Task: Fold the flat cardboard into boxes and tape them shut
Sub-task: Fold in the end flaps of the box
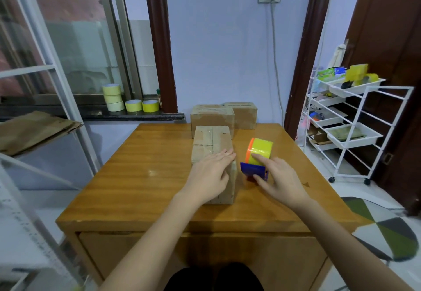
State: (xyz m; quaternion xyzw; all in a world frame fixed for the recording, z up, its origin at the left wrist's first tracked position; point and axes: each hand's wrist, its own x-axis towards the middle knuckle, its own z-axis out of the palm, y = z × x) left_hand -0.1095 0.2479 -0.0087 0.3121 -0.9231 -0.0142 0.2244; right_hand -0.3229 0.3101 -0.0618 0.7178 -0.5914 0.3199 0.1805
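A folded cardboard box (210,141) with tape along its top seam stands in the middle of the wooden table (141,176). My left hand (208,174) lies flat on the near end of its top, fingers straight. Just right of the box, my right hand (279,179) grips a tape dispenser (258,154) with a yellow roll, orange hub and blue body, forefinger on the roll and thumb under the blue part. Two more closed boxes, one on the left (211,117) and one on the right (242,114), stand at the table's far edge.
Flat cardboard sheets (32,131) lie on a white shelf frame at left. Several spare tape rolls (127,101) sit on the window sill. A white wheeled rack (355,117) with trays stands at right. A power cable (274,62) hangs down the wall.
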